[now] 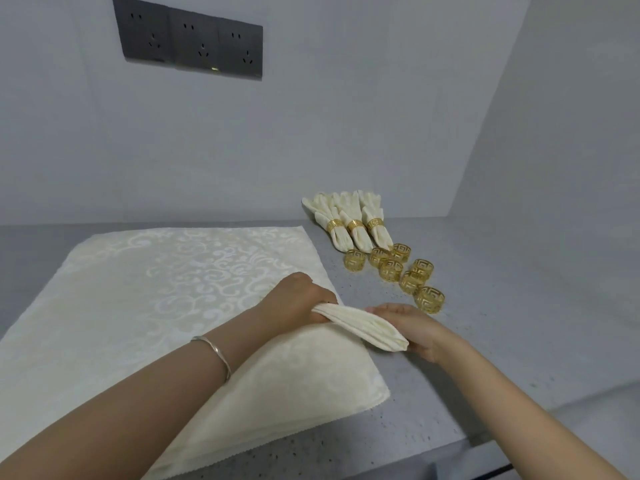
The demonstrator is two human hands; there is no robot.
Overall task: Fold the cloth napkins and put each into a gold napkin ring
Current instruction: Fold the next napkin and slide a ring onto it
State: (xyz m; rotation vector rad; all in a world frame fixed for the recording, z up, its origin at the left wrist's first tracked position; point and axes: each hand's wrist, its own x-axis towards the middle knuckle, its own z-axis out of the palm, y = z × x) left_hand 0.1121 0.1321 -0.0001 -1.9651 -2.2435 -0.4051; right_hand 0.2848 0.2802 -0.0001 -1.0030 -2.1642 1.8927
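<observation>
A person's two bare arms reach over a grey speckled counter (491, 327) set against a plain pale wall. The left hand (304, 297), with a thin silver bangle (215, 355) on its wrist, has its fingers curled tight round one end of a folded napkin (363, 325). This napkin is cream cloth gathered into a long, soft, layered roll, held just above the counter at the right edge of a flat napkin (166, 292). The right hand (414, 327) lies along the far side of the roll's other end with its fingers fairly straight and not closed, cradling the cloth against the palm. The flat napkin is a large cream square with a glossy woven scroll pattern, spread smooth. Further back, three finished napkins (349, 221) lie side by side, each pinched at the waist by a gold band and fanning out above it. Just in front of them sit seven loose napkin rings (412, 282), short shiny gold cylinders with a cut-out key pattern, clustered close together. A dark socket panel (188, 39) is mounted on the wall.
</observation>
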